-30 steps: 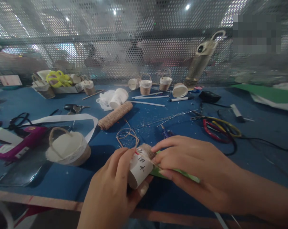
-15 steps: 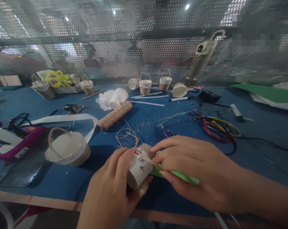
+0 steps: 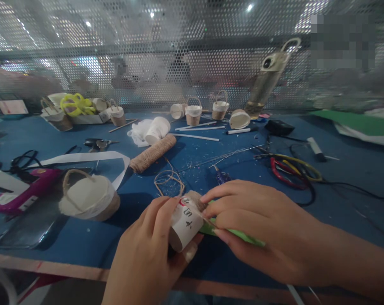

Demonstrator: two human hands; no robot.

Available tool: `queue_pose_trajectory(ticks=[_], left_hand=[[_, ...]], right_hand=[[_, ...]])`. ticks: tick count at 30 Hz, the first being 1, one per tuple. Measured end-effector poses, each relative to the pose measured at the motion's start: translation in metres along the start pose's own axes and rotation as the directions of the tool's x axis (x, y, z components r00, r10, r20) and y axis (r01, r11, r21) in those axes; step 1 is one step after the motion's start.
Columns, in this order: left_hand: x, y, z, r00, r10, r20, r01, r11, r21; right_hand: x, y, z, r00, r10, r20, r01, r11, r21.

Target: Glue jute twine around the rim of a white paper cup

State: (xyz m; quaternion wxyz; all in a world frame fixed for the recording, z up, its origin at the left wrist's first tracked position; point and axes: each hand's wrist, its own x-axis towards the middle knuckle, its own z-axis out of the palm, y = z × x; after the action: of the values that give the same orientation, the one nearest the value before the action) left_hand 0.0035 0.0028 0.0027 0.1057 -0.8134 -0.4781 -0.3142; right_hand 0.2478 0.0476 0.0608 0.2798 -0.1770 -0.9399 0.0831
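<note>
My left hand [image 3: 144,250] is wrapped around a small white paper cup [image 3: 183,231] with dark handwriting and a red mark, tilted on its side. Brown twine covers the far end of this cup. Pinched in the fingers of my right hand [image 3: 262,224] is a strand of twine [image 3: 208,221], pressed close to the cup's wrapped part. Under that hand a piece of green material [image 3: 247,238] shows in part; whether the fingers grip it I cannot tell. Loose loops of twine [image 3: 182,186] lie just beyond the cup, trailing from a twine roll [image 3: 154,153].
Left of my hands stands a twine-wrapped cup basket [image 3: 92,197] near a purple-and-white glue gun [image 3: 28,190]. Farther back are several small baskets [image 3: 193,116], white sticks [image 3: 195,137] and a bottle [image 3: 265,82]. Red-and-yellow-handled pliers [image 3: 289,171] lie at the right.
</note>
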Motion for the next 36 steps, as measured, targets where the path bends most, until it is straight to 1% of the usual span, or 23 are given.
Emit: queue_pose_trajectory(ticks=[12,18,24,32,36], left_hand=[[-0.0024,-0.0042,0.0023,1.0,0.025,0.015,-0.025,0.999,0.033],[-0.0015,0.0008,0.0001,0.999,0.02,-0.035,-0.018,0.998,0.055],[-0.003,-0.0021,0.0011,0.998,0.051,-0.028,-0.049,0.998,0.046],[-0.0026,-0.0014,0.002,0.998,0.05,-0.033,-0.05,0.999,0.016],[-0.0039,-0.0025,0.0012,0.998,0.06,-0.011,-0.06,0.998,0.016]], right_hand=[[0.0002,-0.001,0.0007,0.999,0.032,0.01,-0.033,0.999,0.008],[-0.0012,-0.0001,0.0008,1.0,0.01,-0.003,-0.01,1.0,-0.003],[-0.0008,0.0002,0.003,1.0,-0.006,-0.008,0.006,1.0,0.005],[-0.001,0.0024,0.001,0.999,0.052,0.009,-0.052,0.997,0.058],[-0.0006,0.0031,0.0011,0.997,0.067,0.027,-0.069,0.996,0.057]])
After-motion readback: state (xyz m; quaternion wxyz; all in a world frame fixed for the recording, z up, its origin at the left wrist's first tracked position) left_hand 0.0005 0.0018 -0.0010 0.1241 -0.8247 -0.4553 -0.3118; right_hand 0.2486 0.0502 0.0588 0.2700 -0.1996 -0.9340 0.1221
